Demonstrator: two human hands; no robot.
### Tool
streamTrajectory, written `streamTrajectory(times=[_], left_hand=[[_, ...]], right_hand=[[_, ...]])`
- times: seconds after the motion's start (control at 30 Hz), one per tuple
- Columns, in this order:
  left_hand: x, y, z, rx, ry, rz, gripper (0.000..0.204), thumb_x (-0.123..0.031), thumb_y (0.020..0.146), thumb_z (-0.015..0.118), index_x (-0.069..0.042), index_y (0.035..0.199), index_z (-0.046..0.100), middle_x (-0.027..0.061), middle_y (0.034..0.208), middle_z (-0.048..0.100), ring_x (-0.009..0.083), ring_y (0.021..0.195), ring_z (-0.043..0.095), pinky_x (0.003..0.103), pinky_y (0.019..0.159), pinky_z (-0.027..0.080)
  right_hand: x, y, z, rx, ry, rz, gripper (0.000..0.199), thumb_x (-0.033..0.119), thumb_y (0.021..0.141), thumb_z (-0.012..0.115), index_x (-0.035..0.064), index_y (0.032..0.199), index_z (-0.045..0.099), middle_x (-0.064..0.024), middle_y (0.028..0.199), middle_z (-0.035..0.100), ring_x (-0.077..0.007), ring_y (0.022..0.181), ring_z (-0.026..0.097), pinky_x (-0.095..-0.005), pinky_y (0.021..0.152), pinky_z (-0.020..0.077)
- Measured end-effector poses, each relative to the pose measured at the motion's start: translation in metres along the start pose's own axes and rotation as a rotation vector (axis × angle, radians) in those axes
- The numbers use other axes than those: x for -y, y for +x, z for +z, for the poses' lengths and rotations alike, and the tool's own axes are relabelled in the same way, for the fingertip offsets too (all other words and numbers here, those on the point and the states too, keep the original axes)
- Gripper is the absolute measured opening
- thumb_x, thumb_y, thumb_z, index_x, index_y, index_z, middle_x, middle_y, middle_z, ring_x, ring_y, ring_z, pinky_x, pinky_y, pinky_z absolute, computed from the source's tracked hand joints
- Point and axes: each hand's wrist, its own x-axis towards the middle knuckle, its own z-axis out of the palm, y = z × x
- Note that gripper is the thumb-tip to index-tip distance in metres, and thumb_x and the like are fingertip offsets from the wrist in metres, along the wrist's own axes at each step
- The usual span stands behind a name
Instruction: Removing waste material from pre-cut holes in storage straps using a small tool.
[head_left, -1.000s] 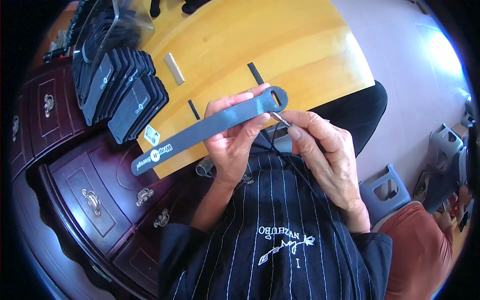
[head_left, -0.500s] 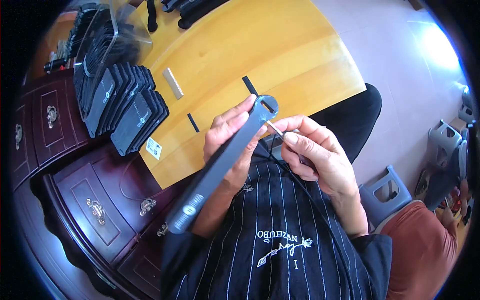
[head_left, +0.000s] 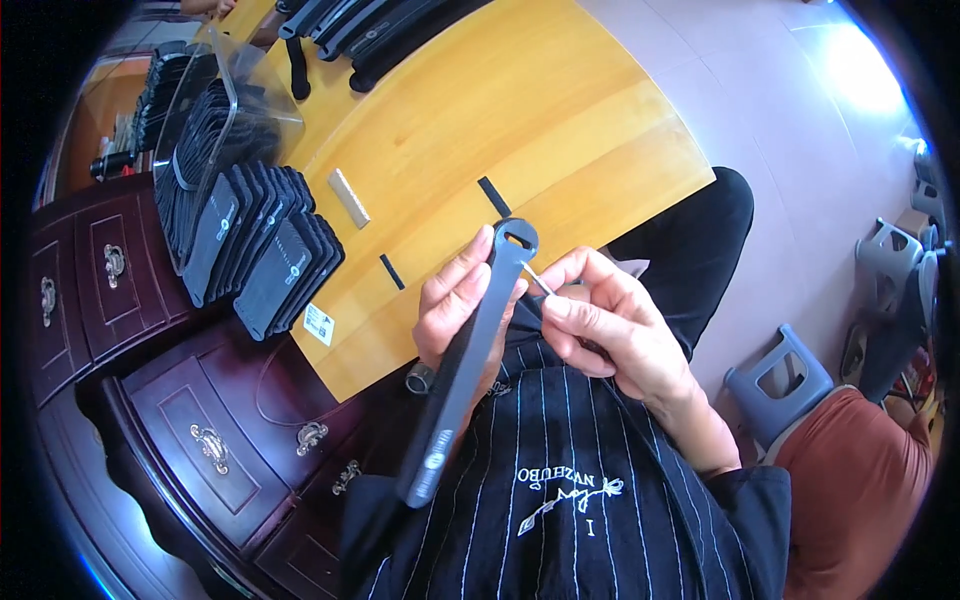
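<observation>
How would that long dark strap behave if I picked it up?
The strap would probably feel fairly stiff: it extends straight beyond the left hand without obvious sagging. It's likely light and unlikely to roll, being thin and flat.

Homelike workroom: wooden drawers, strap stacks, stools.

Bright scene, strongest light at upper right: blown-out glare on floor. Soft sheen on table, glossier reflections on cabinet. Right hand has pale highlights. Strap looks a touch soft, possibly motion blur. Fisheye bends edges; black vignette, blue fringing at rim.
</observation>
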Motion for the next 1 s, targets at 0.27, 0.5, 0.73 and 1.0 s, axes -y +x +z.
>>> streamTrajectory(times=[0.27,0.5,0.73,1.0], left_hand=[[0.005,-0.004,0.007,-0.071,0.071,0.047,0.041,0.004,0.077,0.072,0.002,0.113,0.051,0.0259,0.117,0.055,0.0313,0.106,0.06,0.037,0.09,0.052],[0.009,-0.002,0.016,-0.131,0.087,0.142,0.043,0.006,0.076,0.073,0.0,0.111,0.049,0.0255,0.116,0.056,0.0311,0.105,0.06,0.036,0.09,0.052],[0.008,0.002,0.022,-0.128,0.138,0.077,0.04,0.005,0.077,0.072,0.001,0.109,0.048,0.0262,0.116,0.056,0.031,0.104,0.06,0.037,0.089,0.053],[0.01,0.006,0.032,-0.205,0.118,0.121,0.042,0.008,0.073,0.075,0.004,0.107,0.052,0.0273,0.111,0.059,0.0332,0.096,0.065,0.035,0.078,0.058]], right_hand=[[-0.024,0.012,-0.002,-0.293,-1.152,-0.765,0.02,0.017,0.095,0.057,-0.0003,0.104,0.055,-0.0031,0.074,0.061,-0.0083,0.057,0.054,-0.0225,0.052,0.0439],[-0.011,0.005,0.001,-0.018,0.133,-0.024,0.011,0.009,0.096,0.053,0.0021,0.104,0.054,-0.0029,0.075,0.06,-0.0049,0.054,0.049,-0.0194,0.048,0.038],[-0.022,0.017,-0.001,-0.315,-0.96,-0.639,0.015,0.013,0.095,0.055,0.0008,0.103,0.054,-0.0047,0.069,0.058,-0.0097,0.063,0.057,-0.0258,0.057,0.045],[-0.01,0.017,-0.003,-0.263,-0.714,-0.439,0.015,0.014,0.094,0.056,0.0033,0.105,0.054,-0.0066,0.067,0.058,-0.0125,0.061,0.056,-0.0263,0.055,0.0425]])
